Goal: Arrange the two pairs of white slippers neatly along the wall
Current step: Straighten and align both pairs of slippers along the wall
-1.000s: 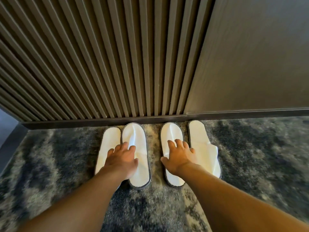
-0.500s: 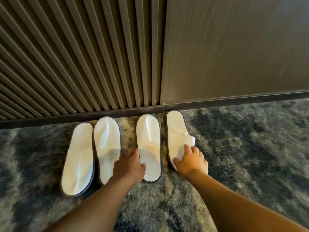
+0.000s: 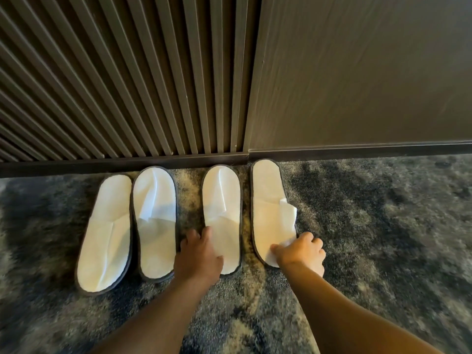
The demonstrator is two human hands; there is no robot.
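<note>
Four flat white fabric slippers with dark grey edging lie in a row on a mottled grey and cream carpet [image 3: 357,226], long axes pointing at the dark skirting board [image 3: 357,150] of a wall that is ribbed dark wood slats [image 3: 115,85] on the left and a smooth dark panel [image 3: 357,72] on the right. The far-left slipper [image 3: 104,233] and second slipper [image 3: 155,221] sit just beside each other; a strip of carpet separates them from the third slipper [image 3: 221,200] and the far-right slipper [image 3: 268,200], which are slightly apart. The far-left slipper tilts a little and sits further from the wall than the others. The left hand [image 3: 198,256] rests with fingers loosely spread at the near left edge of the third slipper, holding nothing. The right hand [image 3: 301,251] is nearest the far-right slipper, fingers curled narrowly and pinching its near right edge, where the white upper is rumpled outward. Both slippers extend straight away from the hands, so closing that pair's gap likely means sliding sideways. The task looks nearly done.
</note>
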